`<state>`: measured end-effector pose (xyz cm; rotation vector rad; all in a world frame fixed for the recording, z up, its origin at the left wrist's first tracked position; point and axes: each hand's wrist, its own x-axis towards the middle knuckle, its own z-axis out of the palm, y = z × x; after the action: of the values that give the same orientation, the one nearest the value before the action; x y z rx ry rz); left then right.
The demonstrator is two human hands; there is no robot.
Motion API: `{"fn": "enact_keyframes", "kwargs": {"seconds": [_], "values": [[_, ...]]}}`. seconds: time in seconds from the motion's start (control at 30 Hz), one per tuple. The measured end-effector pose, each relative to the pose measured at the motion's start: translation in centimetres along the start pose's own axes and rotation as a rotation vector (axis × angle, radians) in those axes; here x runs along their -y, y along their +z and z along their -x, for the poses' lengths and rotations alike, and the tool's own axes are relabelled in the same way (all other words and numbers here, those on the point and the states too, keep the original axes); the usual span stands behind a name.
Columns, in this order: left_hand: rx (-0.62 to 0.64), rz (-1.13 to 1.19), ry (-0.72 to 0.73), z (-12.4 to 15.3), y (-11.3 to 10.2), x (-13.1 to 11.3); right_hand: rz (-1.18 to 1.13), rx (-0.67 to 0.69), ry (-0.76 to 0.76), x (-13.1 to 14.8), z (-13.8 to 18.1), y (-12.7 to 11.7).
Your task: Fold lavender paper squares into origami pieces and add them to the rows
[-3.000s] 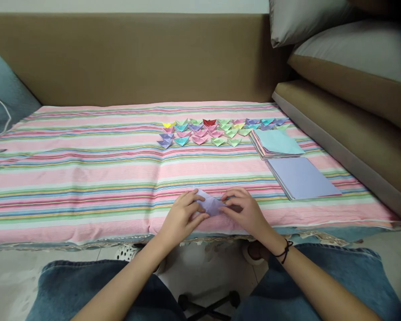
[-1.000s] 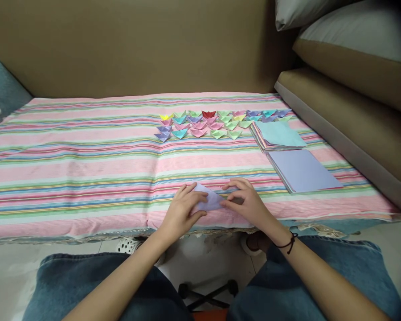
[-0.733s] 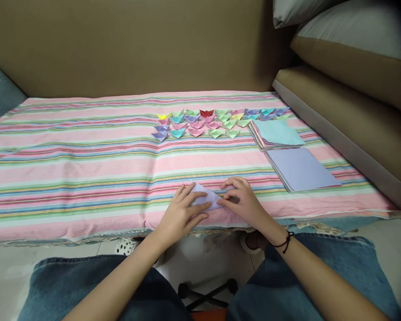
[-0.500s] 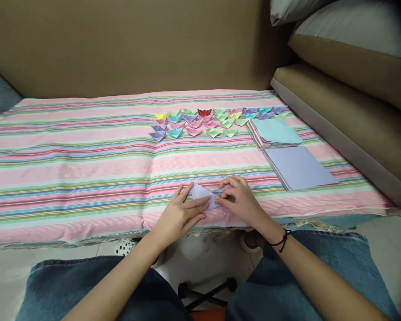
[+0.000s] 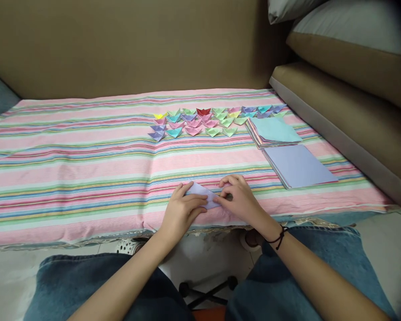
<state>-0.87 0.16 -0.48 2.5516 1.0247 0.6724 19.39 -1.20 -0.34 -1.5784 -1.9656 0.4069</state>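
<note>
A small folded piece of lavender paper (image 5: 200,189) lies near the front edge of the striped cloth, roughly triangular in outline. My left hand (image 5: 182,207) holds it from the left, some fingers along its upper left edge and others across its surface. At the paper's right corner, my right hand (image 5: 239,196) pinches with thumb and forefinger, its other fingers curled above. Part of the paper is hidden under the left fingers.
Several small folded paper boats (image 5: 194,129) stand in rows farther back. To the right lie a stack of lavender paper squares (image 5: 299,165) and a stack topped with light blue paper (image 5: 277,129). Brown cushions (image 5: 341,102) border the striped cloth (image 5: 87,178) on the right.
The left hand's fingers have drawn slightly closer together and shifted on the paper. The right hand keeps its pinch at the corner. The view has moved a little.
</note>
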Motion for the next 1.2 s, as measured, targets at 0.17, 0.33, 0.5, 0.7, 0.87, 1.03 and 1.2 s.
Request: {"fn": "enact_keyframes", "kwargs": {"seconds": [0.17, 0.33, 0.5, 0.7, 0.87, 1.03, 1.2], "values": [[0.047, -0.09, 0.073, -0.1, -0.2, -0.1, 0.006, -0.004, -0.013, -0.2, 0.0, 0.2], [0.065, -0.098, 0.103, 0.2, -0.6, -0.1, 0.006, 0.002, -0.012, -0.2, -0.1, 0.1], [0.044, -0.243, 0.142, 0.5, -0.9, -0.2, -0.013, 0.008, -0.005, -0.1, -0.1, 0.0], [-0.023, -0.346, 0.235, 0.2, -0.2, -0.4, -0.015, 0.008, 0.001, -0.3, -0.2, 0.1], [0.051, -0.246, 0.267, -0.2, 0.0, 0.2, -0.011, 0.0, -0.006, -0.2, -0.1, 0.1], [0.129, -0.209, 0.273, -0.3, -0.7, 0.4, -0.012, 0.006, -0.008, -0.2, -0.2, 0.0], [0.138, -0.139, 0.282, 0.0, -0.9, 0.7, -0.005, 0.008, -0.022, -0.4, -0.2, 0.1]]}}
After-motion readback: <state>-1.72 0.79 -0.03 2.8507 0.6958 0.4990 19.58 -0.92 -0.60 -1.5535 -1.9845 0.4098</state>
